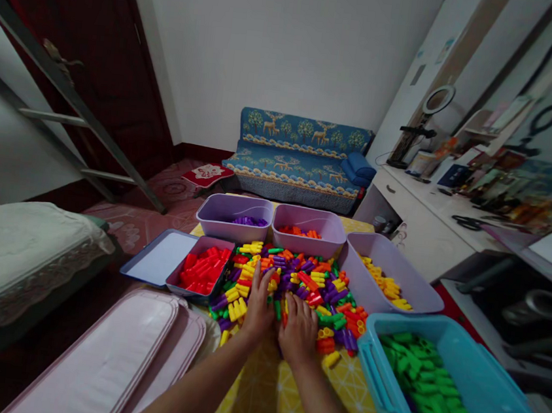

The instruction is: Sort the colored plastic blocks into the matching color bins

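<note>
Reaching with left hand (259,310) and right hand (299,327) into mixed plastic pieces (314,283) at frame centre, with fingers loosely spread; cannot tell if gripping any. Heaped on the worktop (261,395) amid blue-rimmed box (177,275) left of centre, lilac bins (231,231) above and right, teal tub (498,387) lower right, probably for keeping colours apart within reach.

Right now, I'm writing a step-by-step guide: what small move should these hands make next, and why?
Probably the right hand should pick up the loose yellow piece at the near edge of the mixed pile: it lies close to that hand, and the lilac bin on the right already holds yellow pieces.
</note>
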Demonstrator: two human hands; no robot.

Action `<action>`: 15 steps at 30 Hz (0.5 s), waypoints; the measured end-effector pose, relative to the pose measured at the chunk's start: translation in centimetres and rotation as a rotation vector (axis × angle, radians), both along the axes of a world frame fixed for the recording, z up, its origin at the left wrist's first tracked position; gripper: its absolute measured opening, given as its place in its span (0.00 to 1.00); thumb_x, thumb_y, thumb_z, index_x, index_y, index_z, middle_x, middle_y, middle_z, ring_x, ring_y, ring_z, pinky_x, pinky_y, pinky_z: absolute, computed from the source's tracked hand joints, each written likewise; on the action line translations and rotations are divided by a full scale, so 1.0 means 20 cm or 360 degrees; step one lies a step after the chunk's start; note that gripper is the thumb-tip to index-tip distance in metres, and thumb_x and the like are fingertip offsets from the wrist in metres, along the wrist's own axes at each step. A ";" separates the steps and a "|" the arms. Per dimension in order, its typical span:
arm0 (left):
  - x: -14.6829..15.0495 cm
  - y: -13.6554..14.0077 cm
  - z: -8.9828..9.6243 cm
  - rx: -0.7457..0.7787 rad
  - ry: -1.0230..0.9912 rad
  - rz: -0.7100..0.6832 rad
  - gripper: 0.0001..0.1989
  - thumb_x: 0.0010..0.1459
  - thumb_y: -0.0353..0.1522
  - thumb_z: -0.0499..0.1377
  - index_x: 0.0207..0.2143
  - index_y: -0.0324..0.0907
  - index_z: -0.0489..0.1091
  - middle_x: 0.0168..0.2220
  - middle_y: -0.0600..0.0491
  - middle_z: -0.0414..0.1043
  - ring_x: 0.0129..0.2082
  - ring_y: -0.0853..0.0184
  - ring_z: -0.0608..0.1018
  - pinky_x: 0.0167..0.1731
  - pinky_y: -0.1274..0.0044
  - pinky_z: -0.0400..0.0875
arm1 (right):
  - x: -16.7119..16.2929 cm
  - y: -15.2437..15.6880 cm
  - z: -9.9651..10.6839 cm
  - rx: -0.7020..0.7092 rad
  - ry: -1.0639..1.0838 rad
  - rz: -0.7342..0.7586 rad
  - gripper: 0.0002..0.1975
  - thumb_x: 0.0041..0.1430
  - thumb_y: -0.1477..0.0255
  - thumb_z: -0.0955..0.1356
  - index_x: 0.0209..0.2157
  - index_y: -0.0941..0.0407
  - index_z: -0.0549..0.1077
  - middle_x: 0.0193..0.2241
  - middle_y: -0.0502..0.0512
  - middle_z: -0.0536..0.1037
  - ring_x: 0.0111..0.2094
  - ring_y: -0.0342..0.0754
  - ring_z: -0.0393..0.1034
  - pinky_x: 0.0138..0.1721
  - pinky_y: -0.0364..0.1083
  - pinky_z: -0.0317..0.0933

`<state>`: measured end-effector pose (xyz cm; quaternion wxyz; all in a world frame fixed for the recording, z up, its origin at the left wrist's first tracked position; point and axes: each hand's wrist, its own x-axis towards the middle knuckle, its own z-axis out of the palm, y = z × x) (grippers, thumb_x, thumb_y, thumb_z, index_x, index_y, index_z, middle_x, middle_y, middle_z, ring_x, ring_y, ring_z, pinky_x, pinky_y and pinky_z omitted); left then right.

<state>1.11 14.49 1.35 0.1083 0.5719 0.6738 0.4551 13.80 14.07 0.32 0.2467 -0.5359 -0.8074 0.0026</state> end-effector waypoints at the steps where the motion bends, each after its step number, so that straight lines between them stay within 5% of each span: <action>1: -0.01 0.04 0.04 -0.0015 0.0063 0.0000 0.36 0.53 0.19 0.50 0.63 0.47 0.54 0.71 0.50 0.40 0.69 0.62 0.52 0.65 0.69 0.55 | 0.00 0.00 0.00 0.0002 -0.0002 -0.0001 0.25 0.57 0.75 0.63 0.58 0.55 0.66 0.54 0.60 0.73 0.55 0.55 0.63 0.55 0.53 0.51; 5: -0.06 0.18 0.21 -0.0297 0.0433 0.0105 0.31 0.55 0.34 0.59 0.61 0.41 0.58 0.62 0.42 0.58 0.63 0.54 0.60 0.61 0.65 0.58 | 0.00 0.01 -0.02 0.0006 -0.0019 -0.0008 0.24 0.59 0.74 0.63 0.57 0.56 0.67 0.54 0.60 0.73 0.54 0.55 0.64 0.54 0.53 0.52; 8: -0.10 0.23 0.26 -0.0506 0.0652 0.0198 0.29 0.56 0.49 0.57 0.54 0.40 0.67 0.52 0.41 0.68 0.55 0.50 0.66 0.54 0.62 0.61 | 0.00 0.02 -0.03 0.0006 -0.0020 -0.0013 0.22 0.61 0.72 0.62 0.57 0.55 0.67 0.53 0.60 0.73 0.53 0.55 0.65 0.53 0.52 0.53; 15: -0.12 0.17 0.22 -0.0576 0.0850 -0.0014 0.25 0.58 0.47 0.55 0.52 0.42 0.70 0.45 0.44 0.74 0.52 0.51 0.68 0.51 0.63 0.61 | 0.00 0.00 0.01 -0.0014 0.0020 -0.0015 0.24 0.58 0.73 0.64 0.57 0.56 0.66 0.54 0.60 0.73 0.54 0.54 0.63 0.55 0.53 0.51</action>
